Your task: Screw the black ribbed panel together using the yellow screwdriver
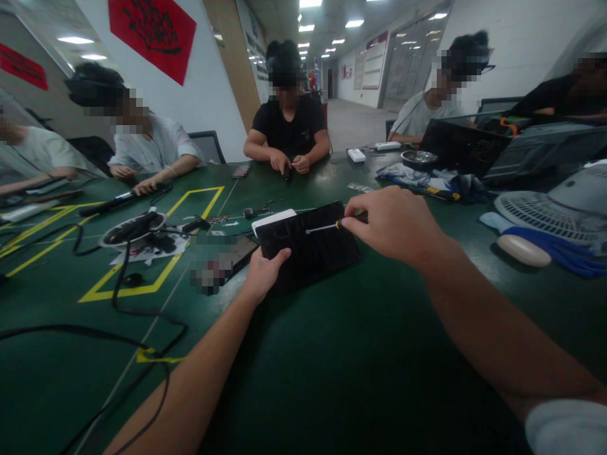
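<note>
Tilted over the green table is a flat black rectangular panel, its kind unclear. At its left edge my left hand grips it, thumb on the face and fingers hidden behind. My right hand is closed round the dark handle of a screwdriver. The metal shaft points left across the upper part of the panel; whether the tip touches the surface I cannot tell. A white flat piece shows behind the panel's upper left edge. Left of my left hand lies a dark phone-like slab, partly blurred out.
A bowl with dark parts and black cables are on the left of the green table. To the right are a fan grille, blue gloves and a pale oval object. Several people sit around the table.
</note>
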Tool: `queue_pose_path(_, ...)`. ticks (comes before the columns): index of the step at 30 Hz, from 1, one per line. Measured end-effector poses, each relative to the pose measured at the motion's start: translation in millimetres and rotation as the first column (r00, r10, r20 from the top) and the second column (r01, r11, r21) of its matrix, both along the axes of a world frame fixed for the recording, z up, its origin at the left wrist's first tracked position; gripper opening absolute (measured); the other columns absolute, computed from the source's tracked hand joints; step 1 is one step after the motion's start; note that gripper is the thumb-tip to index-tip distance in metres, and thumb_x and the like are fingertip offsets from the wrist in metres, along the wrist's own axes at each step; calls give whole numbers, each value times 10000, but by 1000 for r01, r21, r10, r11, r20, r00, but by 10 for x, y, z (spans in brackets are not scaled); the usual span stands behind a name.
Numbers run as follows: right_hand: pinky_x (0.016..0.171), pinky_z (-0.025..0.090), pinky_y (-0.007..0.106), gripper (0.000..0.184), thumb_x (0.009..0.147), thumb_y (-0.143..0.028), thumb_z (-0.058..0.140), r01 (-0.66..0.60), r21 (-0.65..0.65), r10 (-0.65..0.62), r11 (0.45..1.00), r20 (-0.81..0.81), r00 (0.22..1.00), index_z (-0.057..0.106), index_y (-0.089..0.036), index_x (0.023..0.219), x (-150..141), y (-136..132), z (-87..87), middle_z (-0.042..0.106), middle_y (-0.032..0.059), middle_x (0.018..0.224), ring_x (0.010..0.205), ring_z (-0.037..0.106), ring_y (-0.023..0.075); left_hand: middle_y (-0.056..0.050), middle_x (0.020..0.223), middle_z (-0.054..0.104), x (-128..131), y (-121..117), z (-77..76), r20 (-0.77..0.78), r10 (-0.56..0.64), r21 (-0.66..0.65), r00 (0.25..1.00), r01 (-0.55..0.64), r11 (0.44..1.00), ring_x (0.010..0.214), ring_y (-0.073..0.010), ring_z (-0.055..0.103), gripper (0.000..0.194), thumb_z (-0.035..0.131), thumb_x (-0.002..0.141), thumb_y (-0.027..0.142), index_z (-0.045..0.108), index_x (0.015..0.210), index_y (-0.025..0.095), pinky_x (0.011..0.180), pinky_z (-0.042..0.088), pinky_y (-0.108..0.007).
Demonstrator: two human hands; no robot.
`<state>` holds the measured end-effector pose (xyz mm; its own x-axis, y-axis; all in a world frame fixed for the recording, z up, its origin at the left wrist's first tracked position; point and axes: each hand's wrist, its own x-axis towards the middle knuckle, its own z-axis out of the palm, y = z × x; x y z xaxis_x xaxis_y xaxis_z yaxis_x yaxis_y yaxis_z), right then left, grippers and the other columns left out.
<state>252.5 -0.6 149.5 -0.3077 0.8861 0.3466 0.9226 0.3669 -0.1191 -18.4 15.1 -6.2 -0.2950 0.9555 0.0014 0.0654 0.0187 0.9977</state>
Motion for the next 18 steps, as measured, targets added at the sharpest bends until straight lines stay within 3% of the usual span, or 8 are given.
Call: queue_pose_path(18, 688, 430, 381, 339, 1003, -434, 557, 6, -24, -5, 1000, 55, 998, 851, -293, 1094, 6, -9, 12, 796, 106, 924, 909, 699, 313, -111, 1073, 812, 16, -23, 43, -2, 0, 0, 1000, 0, 1000, 1022, -330, 770, 503, 924, 658, 392, 748, 1077, 176, 1005, 589, -518)
